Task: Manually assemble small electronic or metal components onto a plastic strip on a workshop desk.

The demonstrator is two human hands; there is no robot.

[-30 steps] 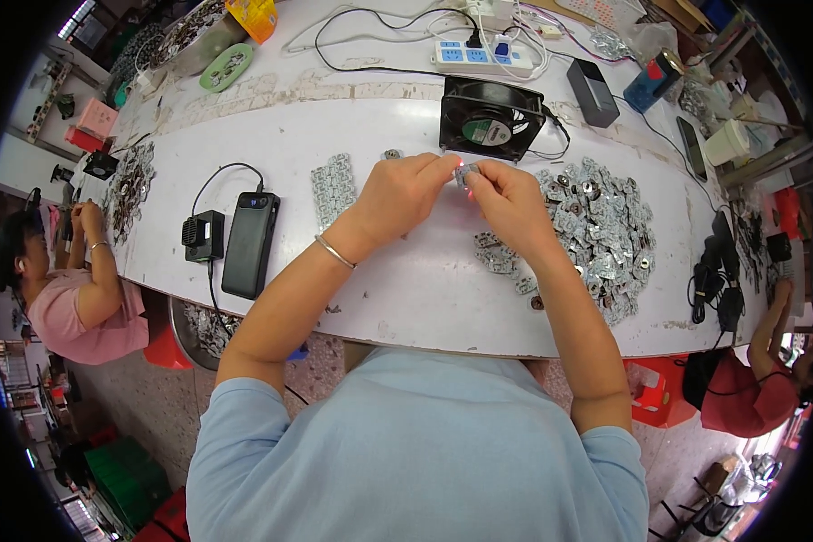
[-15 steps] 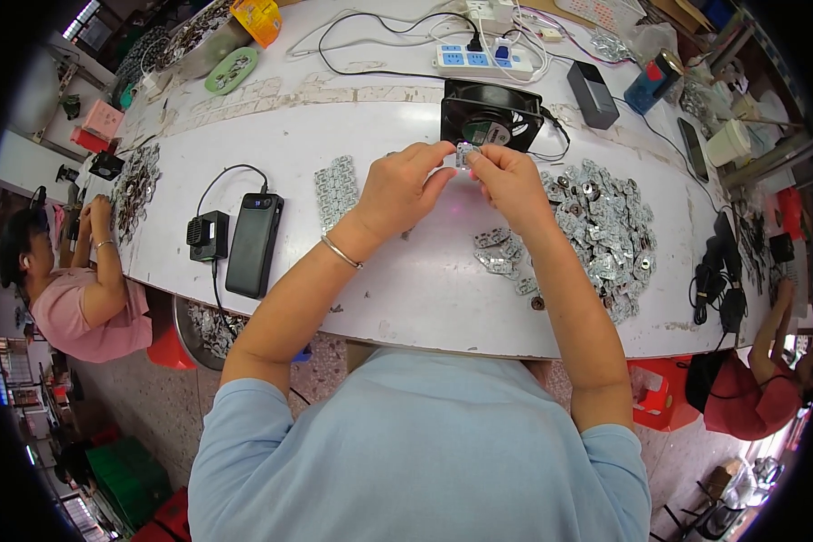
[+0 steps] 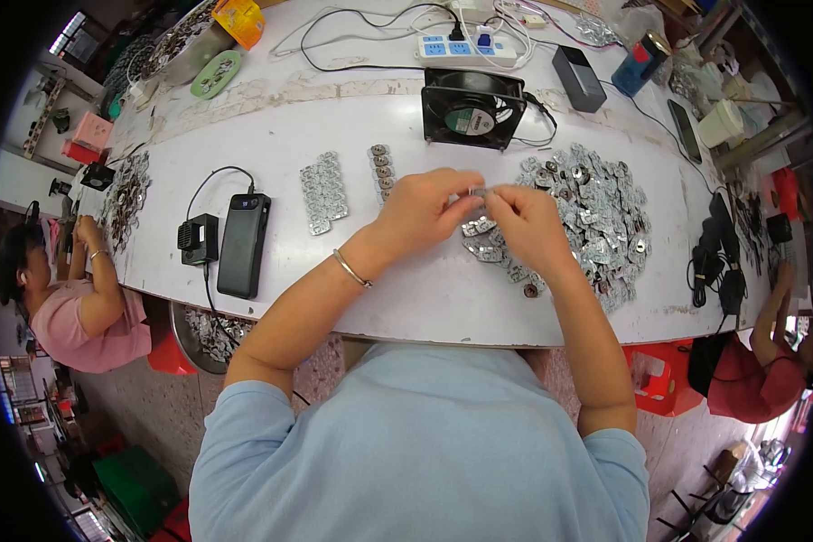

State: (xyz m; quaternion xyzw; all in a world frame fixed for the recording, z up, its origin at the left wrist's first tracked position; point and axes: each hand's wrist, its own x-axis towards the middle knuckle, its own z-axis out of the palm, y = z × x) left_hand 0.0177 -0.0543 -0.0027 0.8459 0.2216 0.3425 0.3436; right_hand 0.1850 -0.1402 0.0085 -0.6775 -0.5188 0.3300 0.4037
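Observation:
My left hand (image 3: 425,210) and my right hand (image 3: 530,226) meet over the table, fingertips pinched together. Between them is a small silvery metal piece (image 3: 479,191), mostly covered by the fingers. By my right hand lies a heap of small silvery metal pieces (image 3: 605,217), some with round brown parts. A few more pieces (image 3: 483,246) lie at the heap's near left edge, just under my hands. Beyond my left hand stands a short row of pieces with round brown parts (image 3: 381,169). Left of it, similar silvery pieces (image 3: 323,194) lie side by side in a neat block.
A black fan (image 3: 472,110) stands beyond my hands, in front of a white power strip (image 3: 465,51). At left lie a black power bank (image 3: 244,244) and a small black device (image 3: 198,239). Dark cables (image 3: 718,262) lie at right. Other people sit at both sides.
Both hands have come nearer to me, away from the fan, and still pinch the small metal piece. The row with round parts, hidden behind my left hand before, now shows.

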